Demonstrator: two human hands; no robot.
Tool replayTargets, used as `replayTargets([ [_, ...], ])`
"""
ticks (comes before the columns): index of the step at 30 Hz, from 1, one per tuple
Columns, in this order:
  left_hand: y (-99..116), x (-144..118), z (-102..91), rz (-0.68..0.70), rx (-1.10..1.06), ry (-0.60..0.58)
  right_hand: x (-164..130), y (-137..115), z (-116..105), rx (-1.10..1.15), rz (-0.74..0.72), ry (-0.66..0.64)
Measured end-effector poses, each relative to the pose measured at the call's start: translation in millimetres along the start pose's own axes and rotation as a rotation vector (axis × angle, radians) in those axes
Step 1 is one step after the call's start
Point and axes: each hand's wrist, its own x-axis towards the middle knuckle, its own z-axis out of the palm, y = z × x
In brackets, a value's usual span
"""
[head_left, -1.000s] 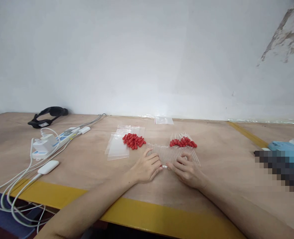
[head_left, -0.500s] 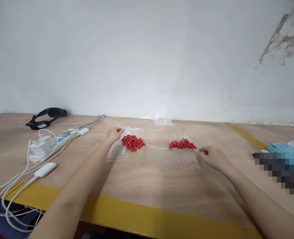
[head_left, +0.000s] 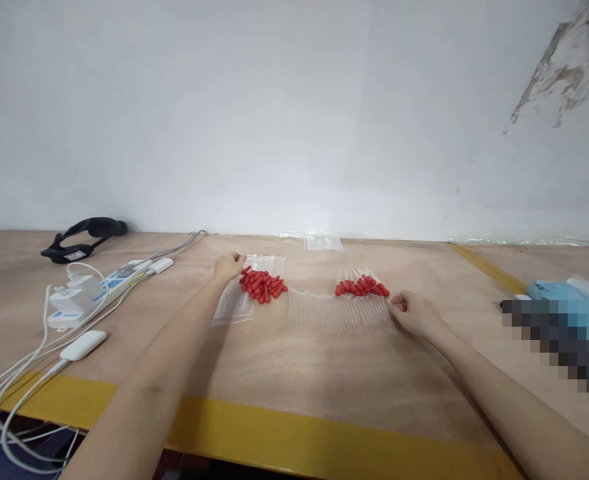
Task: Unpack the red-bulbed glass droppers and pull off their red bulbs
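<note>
My left hand [head_left: 229,267] reaches to the upper left edge of a pile of red rubber bulbs [head_left: 263,287], its fingertips closed on a bulb there. Under the pile and my hand lies a clear plastic bag [head_left: 234,310]. To the right, thin clear glass tubes [head_left: 339,313] lie side by side in a row. At the right end of this row, my right hand [head_left: 409,312] pinches the end of a tube; its fingertips partly hide it. Just behind the row, several tubes with red bulbs fitted, like droppers [head_left: 362,287], lie together, bulbs towards me.
A power strip [head_left: 119,283] with white adapters and cables stands at the left, near a white charger [head_left: 83,345] and a black strap-like headset [head_left: 84,239]. A small plastic bag [head_left: 323,243] lies by the wall. Blue packaging [head_left: 557,291] sits at the right, beside a blurred area.
The view has shifted slightly. My right hand has moved in against the end tube of the row. My left fingertips have come onto a bulb at the pile's edge.
</note>
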Motion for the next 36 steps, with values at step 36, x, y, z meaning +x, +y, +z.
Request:
replayTargets([
  [36, 144.8, -86.3, 59.6, 0.116, -0.292, -0.238, 11.1, 12.2, 7.3, -0.038, 0.044, 0.006],
])
